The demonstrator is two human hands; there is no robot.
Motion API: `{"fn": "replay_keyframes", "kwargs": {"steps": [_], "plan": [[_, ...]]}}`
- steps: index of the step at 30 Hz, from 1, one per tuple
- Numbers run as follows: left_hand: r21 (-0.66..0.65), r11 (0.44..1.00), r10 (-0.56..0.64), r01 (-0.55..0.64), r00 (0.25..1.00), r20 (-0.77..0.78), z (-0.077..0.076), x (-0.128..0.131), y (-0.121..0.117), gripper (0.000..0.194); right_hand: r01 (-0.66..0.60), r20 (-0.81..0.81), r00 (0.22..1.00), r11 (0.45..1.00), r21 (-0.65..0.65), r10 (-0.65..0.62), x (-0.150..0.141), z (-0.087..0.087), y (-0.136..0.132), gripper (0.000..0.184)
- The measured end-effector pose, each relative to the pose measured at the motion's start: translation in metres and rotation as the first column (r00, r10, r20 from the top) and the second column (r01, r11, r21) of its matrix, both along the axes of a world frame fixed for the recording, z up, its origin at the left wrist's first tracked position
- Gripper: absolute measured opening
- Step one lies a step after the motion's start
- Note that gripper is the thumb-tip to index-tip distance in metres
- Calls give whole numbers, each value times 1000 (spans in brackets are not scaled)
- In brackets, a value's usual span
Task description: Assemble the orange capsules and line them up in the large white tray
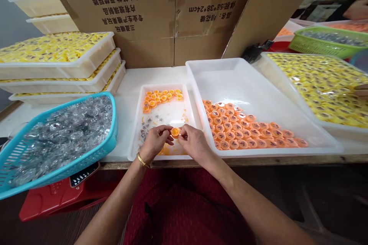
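Between my two hands is a small round orange cup (175, 133) with yellow-orange bits inside. My left hand (158, 139) is closed at its left side, a gold bangle on the wrist. Fingers of my right hand (192, 139) pinch its right edge. Both hands are above the near half of a small white tray (136, 122). Several similar orange cups (158, 97) stand at that tray's far end, and small silvery pieces (146, 124) with orange crumbs lie scattered on its floor. To the right, a larger white tray (218, 71) holds rows of orange cups with dark-marked tops (237, 127).
A blue basket (113, 130) of clear plastic pieces overhangs the table's left front edge, above a red stool (54, 199). Stacked trays of yellow items (51, 48) stand behind it. Cardboard (155, 46) walls the back. Another yellow-filled tray (324, 88) and a green basket (322, 46) are right.
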State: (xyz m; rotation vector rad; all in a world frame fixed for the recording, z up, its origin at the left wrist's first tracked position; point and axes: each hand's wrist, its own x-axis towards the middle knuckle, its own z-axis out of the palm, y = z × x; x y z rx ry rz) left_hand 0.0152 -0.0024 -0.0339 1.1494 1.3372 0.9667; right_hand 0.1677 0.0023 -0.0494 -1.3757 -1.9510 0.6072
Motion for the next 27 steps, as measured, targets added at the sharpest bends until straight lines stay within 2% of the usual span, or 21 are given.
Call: {"fn": "replay_keyframes", "kwargs": {"steps": [4,8,12,15,20,23,25,27], "plan": [[32,999,2,-2,1000,2,0,14,6,17,9,57,998,997,80,-13,6,1,1,17],[-34,999,36,-36,999,-16,3,19,13,10,10,48,999,995,104,-15,9,1,1,15],[-62,994,85,-86,996,-20,5,16,16,17,55,-21,998,995,81,-53,8,-2,3,15],[-61,991,110,-119,985,-134,5,15,14,20,75,-117,991,996,52,-69,7,-4,4,15],[27,998,61,-57,976,-210,11,23,10,30,85,-204,976,996,20,-79,6,-3,3,18],[68,996,70,-54,963,-259,19,18,12,31,81,-248,966,997,17,-74,6,-3,3,17],[77,997,46,-15,911,-411,25,7,11,28,81,-279,957,997,17,-73,6,-3,3,17],[41,991,-71,128,758,-648,28,-6,5,21,72,-296,953,997,21,-62,6,-5,3,17]]}}
